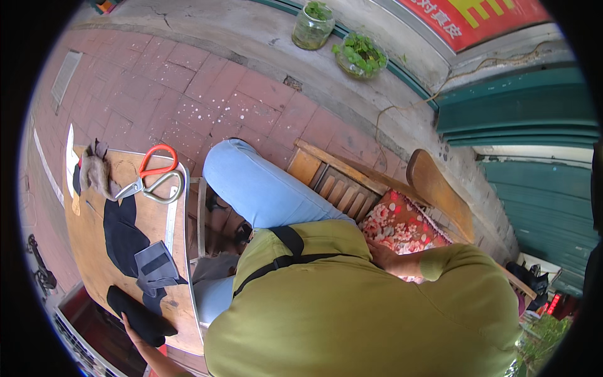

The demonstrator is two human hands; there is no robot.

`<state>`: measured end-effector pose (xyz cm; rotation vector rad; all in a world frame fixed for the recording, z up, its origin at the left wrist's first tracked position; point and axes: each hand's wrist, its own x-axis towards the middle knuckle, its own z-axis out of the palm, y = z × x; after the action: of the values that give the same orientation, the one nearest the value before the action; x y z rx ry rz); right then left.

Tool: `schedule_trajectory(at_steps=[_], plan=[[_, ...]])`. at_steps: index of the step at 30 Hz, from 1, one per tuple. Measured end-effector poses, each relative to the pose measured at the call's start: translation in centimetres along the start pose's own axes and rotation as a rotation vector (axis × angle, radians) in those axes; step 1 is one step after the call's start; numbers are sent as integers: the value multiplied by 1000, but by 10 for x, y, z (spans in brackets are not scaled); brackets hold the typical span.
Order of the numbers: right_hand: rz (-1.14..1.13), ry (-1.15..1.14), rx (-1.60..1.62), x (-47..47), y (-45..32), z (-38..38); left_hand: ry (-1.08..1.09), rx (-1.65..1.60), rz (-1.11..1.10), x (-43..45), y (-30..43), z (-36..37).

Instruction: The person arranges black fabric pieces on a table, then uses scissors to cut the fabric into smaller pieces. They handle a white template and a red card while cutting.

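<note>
At the lower left, my left hand point(128, 325) holds a folded black cloth piece point(136, 313) at the table's edge; its fingers are partly hidden underneath. My right hand point(382, 254) is low at my side, against my green top and beside a floral cushion point(400, 219); its fingertips are hidden. On the wooden table point(89, 264) lie black cloth pieces point(122, 240), a grey cloth piece with a dark rectangle point(158, 265), a ruler point(171, 219) and large scissors point(158, 176) with one red handle loop. The scissor tips touch a brown-grey furry scrap point(96, 174).
A slatted wooden bench point(344, 188) with a curved armrest point(438, 193) is under and beside me. Two glass containers of plants point(313, 28) point(362, 56) stand by the wall. A cord point(400, 107) runs down to the brick paving. A frame-like object point(89, 344) is below the table's corner.
</note>
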<state>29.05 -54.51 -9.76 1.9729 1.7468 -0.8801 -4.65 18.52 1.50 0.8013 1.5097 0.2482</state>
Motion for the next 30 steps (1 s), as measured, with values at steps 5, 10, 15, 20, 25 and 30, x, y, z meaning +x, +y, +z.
schedule_trajectory(at_steps=[5, 10, 15, 20, 25, 30], plan=[[-225, -80, 63, -11, -14, 18, 47, -67, 24, -16, -2, 26], [-325, -211, 62, -20, 20, 10, 6, -85, 21, -16, -3, 20], [-340, -341, 78, -20, 54, -2, 33, -124, 98, 1, -7, 5], [-309, -496, 111, -9, 86, -16, 66, -165, 110, -9, -11, 13], [-176, -784, 247, 26, 126, -59, 18, -232, 105, -22, -10, 22], [50, -333, 66, 122, 159, -194, 56, -285, 149, -21, -13, 15]])
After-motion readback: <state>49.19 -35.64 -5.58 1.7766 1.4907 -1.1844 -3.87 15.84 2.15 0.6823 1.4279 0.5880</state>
